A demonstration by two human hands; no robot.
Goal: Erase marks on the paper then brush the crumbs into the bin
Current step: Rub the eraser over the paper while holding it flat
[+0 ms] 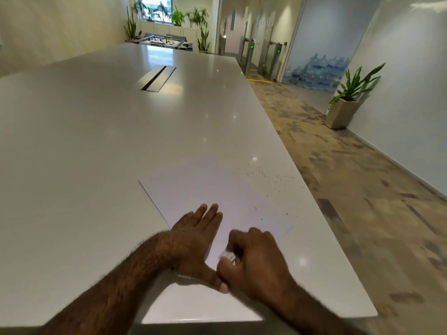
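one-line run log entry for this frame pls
phase: erasing | left hand: flat, pinning paper | right hand: rubbing eraser on paper | crumbs: on table | bin: not in view

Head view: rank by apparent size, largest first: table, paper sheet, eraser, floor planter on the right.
1. Table, fills most of the frame.
2. Paper sheet.
3. Floor planter; it stands farther off, so its true size relative to the sheet is unsure.
4. Eraser, mostly hidden in the right hand.
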